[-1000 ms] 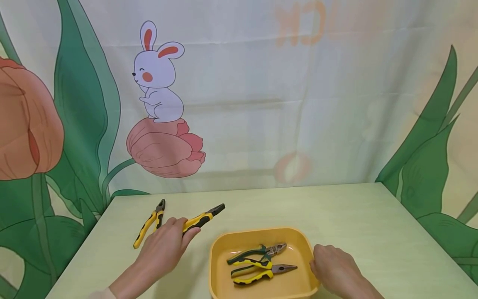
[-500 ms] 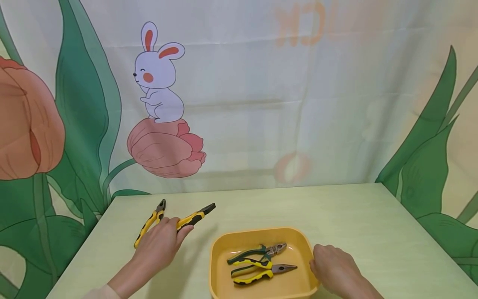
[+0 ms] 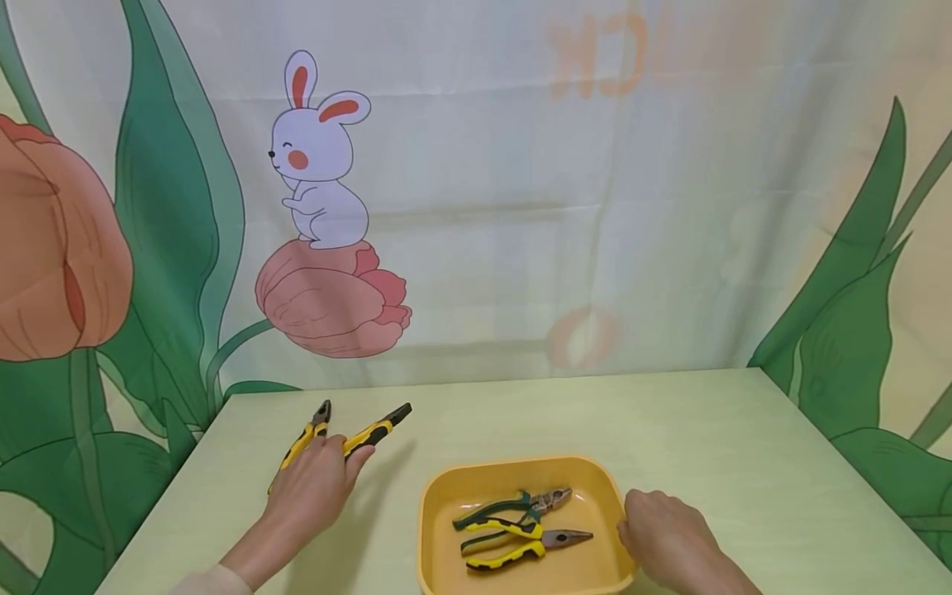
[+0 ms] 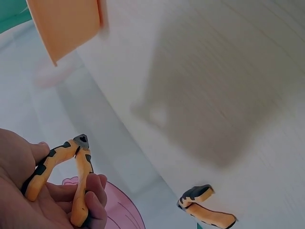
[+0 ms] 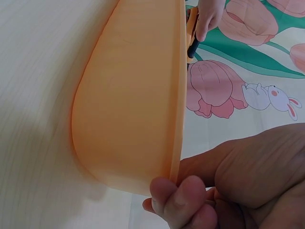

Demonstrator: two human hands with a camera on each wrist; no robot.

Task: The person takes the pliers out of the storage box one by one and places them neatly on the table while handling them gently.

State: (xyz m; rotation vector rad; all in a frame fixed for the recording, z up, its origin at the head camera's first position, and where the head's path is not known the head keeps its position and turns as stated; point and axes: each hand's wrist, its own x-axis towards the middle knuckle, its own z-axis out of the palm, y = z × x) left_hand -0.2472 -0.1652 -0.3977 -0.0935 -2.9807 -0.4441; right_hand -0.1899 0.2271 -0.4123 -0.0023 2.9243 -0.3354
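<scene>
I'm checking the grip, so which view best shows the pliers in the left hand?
The left wrist view: the held pliers show both handles, spread in the left hand. The head view shows the metal end, but the hand covers part of the handles; the right wrist view shows only part, beyond the yellow tray.

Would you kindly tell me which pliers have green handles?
The combination pliers in the yellow tray; the overlapping long-nose pliers, the pliers in the left hand and the pliers directly on the table have yellow-and-black handles.
</scene>
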